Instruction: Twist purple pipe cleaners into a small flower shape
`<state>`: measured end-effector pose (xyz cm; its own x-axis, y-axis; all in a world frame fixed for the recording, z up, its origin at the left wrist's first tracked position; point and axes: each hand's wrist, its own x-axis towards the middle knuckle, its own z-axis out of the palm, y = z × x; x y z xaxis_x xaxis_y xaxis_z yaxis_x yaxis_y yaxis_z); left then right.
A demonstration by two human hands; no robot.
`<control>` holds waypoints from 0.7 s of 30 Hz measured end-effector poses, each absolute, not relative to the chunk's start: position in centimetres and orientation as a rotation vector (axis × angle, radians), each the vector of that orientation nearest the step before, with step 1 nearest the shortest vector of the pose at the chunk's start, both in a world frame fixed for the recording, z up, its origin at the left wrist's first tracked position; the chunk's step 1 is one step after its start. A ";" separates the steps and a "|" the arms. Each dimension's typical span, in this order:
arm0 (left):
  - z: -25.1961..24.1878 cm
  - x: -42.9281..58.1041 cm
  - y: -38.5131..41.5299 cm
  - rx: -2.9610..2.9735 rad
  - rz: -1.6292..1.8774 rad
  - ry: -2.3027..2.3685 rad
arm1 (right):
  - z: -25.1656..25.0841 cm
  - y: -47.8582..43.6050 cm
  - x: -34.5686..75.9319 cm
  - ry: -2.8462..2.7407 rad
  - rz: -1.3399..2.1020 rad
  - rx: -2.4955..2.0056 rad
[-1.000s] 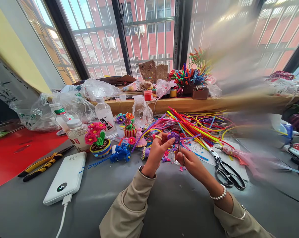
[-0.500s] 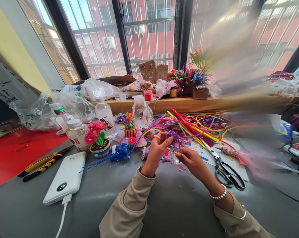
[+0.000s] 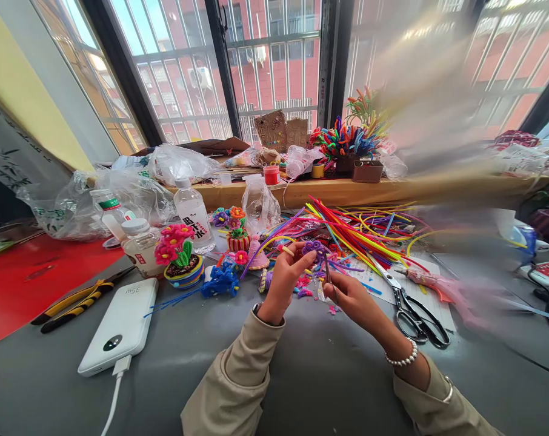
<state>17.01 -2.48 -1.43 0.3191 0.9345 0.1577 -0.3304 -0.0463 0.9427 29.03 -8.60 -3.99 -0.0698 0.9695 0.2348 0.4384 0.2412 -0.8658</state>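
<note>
My left hand (image 3: pixel 287 275) pinches a small purple pipe-cleaner flower (image 3: pixel 311 247) between thumb and fingers, above the middle of the table. My right hand (image 3: pixel 349 297) is closed on slim metal tweezers (image 3: pixel 327 269), held upright with the tips at the flower's right side. A purple pipe-cleaner tail (image 3: pixel 342 266) runs off to the right, behind the tweezers. Behind and below the hands lie small pink and purple fuzzy scraps (image 3: pixel 304 292). A blue pipe-cleaner piece (image 3: pixel 220 280) rests on the table to the left of my left hand.
Loose pipe cleaners (image 3: pixel 347 230) spread behind my hands. Black-handled scissors (image 3: pixel 417 315) and a pink glue gun (image 3: pixel 431 281) lie to the right. Leftward are a potted pink flower (image 3: pixel 177 248), bottles (image 3: pixel 193 215), a white power bank (image 3: pixel 120 327) with its cable, and pliers (image 3: pixel 79 301).
The tweezers have tilted more upright and their tips have moved up against the flower. The purple tail now points lower to the right. My left hand has barely moved.
</note>
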 end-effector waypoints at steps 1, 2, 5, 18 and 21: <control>-1.4 17.0 -2.5 1.185 1.161 0.671 | -4.0 -8.6 29.0 -1.646 0.770 -1.333; -1.4 17.0 -2.5 1.183 1.163 0.674 | -4.1 -8.6 29.0 -1.640 0.765 -1.334; -1.5 17.0 -2.4 1.178 1.163 0.682 | -4.1 -8.6 29.0 -1.615 0.769 -1.339; -1.3 16.5 -1.9 1.017 1.394 0.590 | -4.4 -8.7 29.5 -1.548 0.819 -1.183; -1.2 16.4 -1.9 1.004 1.397 0.571 | -4.5 -8.8 29.8 -1.528 0.841 -1.136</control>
